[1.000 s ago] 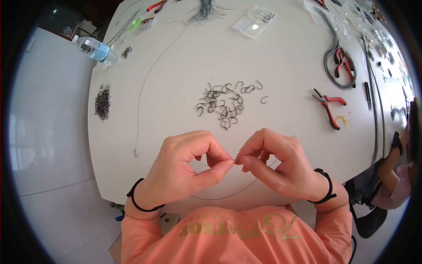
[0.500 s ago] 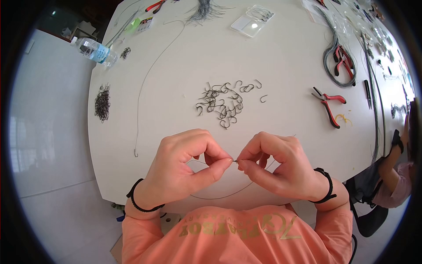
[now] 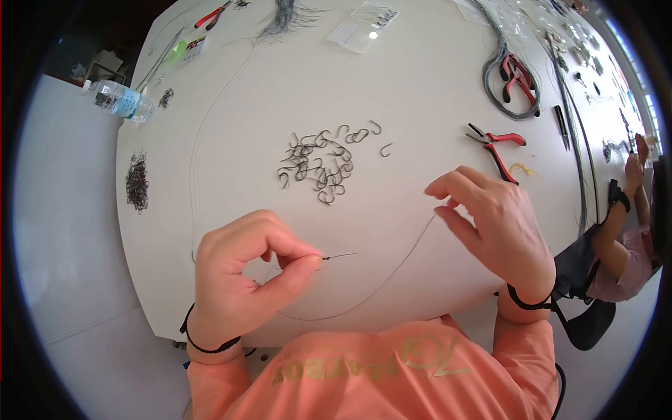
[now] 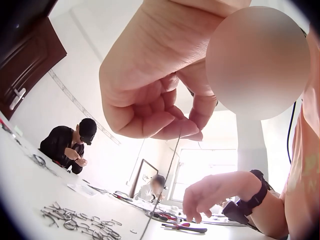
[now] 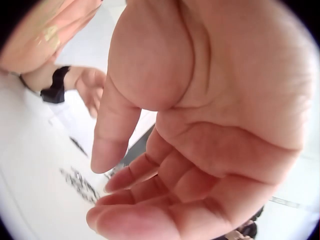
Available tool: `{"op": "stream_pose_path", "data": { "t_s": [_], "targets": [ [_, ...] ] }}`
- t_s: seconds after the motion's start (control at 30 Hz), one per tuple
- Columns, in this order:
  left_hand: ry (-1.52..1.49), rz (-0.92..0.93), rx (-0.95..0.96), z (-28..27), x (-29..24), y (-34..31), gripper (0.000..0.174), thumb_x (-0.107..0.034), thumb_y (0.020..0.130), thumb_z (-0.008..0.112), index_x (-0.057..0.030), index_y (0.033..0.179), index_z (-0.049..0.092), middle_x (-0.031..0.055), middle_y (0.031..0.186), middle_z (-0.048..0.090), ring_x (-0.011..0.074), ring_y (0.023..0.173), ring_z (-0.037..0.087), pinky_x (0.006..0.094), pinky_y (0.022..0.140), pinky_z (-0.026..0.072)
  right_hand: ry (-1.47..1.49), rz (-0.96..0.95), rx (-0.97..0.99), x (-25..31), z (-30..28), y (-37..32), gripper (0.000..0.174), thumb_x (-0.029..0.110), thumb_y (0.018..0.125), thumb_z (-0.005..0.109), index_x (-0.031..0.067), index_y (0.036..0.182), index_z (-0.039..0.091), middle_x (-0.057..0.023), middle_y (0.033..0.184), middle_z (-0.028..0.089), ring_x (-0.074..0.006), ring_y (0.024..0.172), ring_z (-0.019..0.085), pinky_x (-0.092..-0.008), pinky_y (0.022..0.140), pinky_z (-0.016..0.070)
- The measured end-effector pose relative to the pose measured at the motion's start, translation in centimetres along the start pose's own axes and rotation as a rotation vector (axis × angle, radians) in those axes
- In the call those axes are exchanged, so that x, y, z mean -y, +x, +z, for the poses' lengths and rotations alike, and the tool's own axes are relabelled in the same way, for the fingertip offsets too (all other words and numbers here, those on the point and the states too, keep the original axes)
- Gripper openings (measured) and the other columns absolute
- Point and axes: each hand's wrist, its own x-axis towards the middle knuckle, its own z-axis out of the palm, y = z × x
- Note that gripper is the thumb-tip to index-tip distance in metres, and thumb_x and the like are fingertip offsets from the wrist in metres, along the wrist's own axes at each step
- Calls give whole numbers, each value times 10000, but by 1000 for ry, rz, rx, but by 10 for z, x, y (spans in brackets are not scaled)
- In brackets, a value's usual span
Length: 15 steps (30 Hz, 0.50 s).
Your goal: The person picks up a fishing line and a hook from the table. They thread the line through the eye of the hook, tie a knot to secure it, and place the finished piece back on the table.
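Note:
In the head view my left hand pinches a small dark piece between thumb and forefinger, most of it hidden by the fingertips. A short straight end sticks out of that pinch to the right. A thin line curves from below the left hand up to my right hand. The right hand is raised, thumb and fingers apart; the right wrist view shows its thumb away from the fingers. A loose pile of dark fish hooks lies on the table beyond both hands.
Red-handled pliers lie beyond the right hand, near a coil of grey line with more pliers. At left are a dense pile of small dark pieces and a water bottle. A clear plastic box lies at the back.
My right hand has parted from the left, moved right and away from me, and spread its fingers. The left hand keeps its pinch. The head view has shifted rightward.

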Motion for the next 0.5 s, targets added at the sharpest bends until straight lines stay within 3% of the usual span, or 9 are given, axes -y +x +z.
{"op": "stream_pose_path", "data": {
  "t_s": [0.13, 0.27, 0.33, 0.47, 0.5],
  "targets": [
    [-49, -1, -55, -1, 0, 0, 110, 39, 733, 722, -60, 741, 674, 14, 698, 663, 107, 612, 575, 253, 550, 385, -98, 110, 87, -23, 5, -13, 176, 54, 833, 710, 69, 995, 642, -76, 916, 647, -282, 795, 649, -410, 677, 493],
    [-20, 8, -23, -2, -1, 1, 102, 25, 731, 730, -58, 741, 672, 15, 695, 663, 107, 613, 575, 255, 552, 387, -108, 58, 88, -26, 12, -15, 175, 55, 825, 716, 67, 986, 648, -77, 906, 632, -282, 814, 646, -406, 682, 491],
    [-23, -76, 2, -2, -6, 1, 89, 16, 746, 695, -44, 743, 630, 37, 699, 653, 122, 653, 553, 263, 646, 425, -98, 47, 86, -29, 13, -11, 141, 38, 820, 716, 60, 937, 640, -55, 919, 626, -232, 806, 673, -366, 670, 500],
    [-30, -81, 5, -2, -5, 0, 88, 15, 749, 694, -43, 741, 629, 37, 702, 655, 123, 658, 557, 265, 649, 427, -184, 7, 126, -36, 14, -6, 124, 41, 829, 705, 56, 917, 619, -59, 903, 602, -244, 788, 648, -377, 662, 487],
    [-28, -37, -10, -2, 0, 0, 94, 13, 744, 715, -50, 738, 644, 24, 697, 658, 114, 635, 567, 262, 602, 409, -160, -14, 159, -36, 12, -6, 116, 40, 836, 696, 52, 909, 607, -62, 895, 595, -254, 776, 636, -381, 658, 481]
  ]
}}
